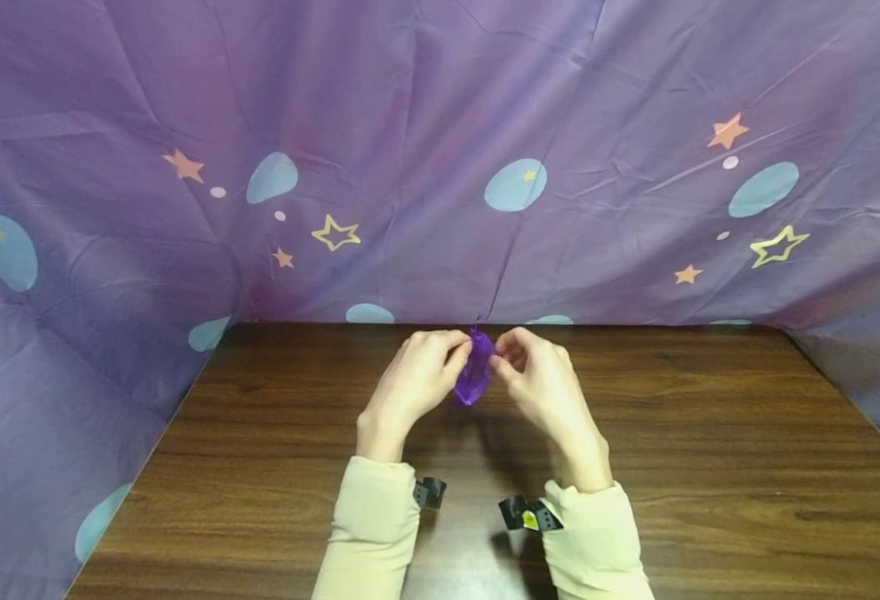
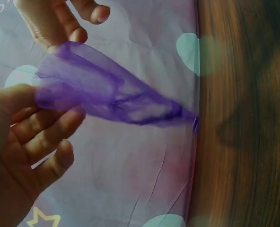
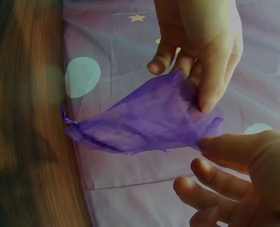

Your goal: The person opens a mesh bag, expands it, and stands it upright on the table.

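pinching edges of one sheer purple pouch (image 1: 476,373): your left hand (image 1: 417,375), your right hand (image 1: 548,379); light, even tension advised.

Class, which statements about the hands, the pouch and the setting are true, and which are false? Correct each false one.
1. The left hand pinches the sheer purple pouch. True.
2. The right hand is well away from the pouch. False: it holds the pouch too.
3. The left sleeve is black. False: it is cream.
4. The table has a brown wood grain. True.
5. The purple backdrop is printed with stars. True.
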Demonstrator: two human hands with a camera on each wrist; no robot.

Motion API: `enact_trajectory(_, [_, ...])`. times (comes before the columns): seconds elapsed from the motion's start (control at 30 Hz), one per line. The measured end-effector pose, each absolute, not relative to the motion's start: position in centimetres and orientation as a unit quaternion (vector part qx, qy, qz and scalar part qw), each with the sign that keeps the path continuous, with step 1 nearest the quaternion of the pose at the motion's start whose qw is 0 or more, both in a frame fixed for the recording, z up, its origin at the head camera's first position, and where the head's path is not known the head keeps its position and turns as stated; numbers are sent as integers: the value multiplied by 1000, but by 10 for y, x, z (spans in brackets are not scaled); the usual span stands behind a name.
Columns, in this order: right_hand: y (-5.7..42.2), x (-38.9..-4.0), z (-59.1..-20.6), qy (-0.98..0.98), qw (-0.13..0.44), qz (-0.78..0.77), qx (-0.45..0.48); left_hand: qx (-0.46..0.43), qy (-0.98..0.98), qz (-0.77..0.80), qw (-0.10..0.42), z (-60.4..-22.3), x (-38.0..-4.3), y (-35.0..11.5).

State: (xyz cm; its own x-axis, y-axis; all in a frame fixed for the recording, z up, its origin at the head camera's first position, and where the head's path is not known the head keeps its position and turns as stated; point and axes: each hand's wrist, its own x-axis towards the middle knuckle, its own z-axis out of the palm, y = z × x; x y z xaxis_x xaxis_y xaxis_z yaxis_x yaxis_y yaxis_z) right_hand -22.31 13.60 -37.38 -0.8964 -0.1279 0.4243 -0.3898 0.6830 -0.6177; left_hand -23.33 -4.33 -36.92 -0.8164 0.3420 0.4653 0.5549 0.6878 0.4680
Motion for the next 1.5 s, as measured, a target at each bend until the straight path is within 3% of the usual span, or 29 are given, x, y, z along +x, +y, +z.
enact_trajectory(0.37, [138, -223, -371, -890, 223, 360, 170, -260, -890, -314, 207, -367, -233, -41])
enact_trajectory(0.7, [141, -223, -366, -891, 195, 370, 176, -228, -892, -312, 232, -362, -231, -45])
enact_trajectory(1.03, [135, -222, -371, -883, 182, 402, 158, -193, -900, -332, 206, -364, -231, -48])
enact_trajectory(1.33, [136, -221, -372, -887, 182, 400, 143, -244, -898, -331, 157, -367, -232, -52])
enact_trajectory(1.5, [136, -222, -371, -887, 190, 399, 136, -274, -895, -301, 183, -367, -235, -50])
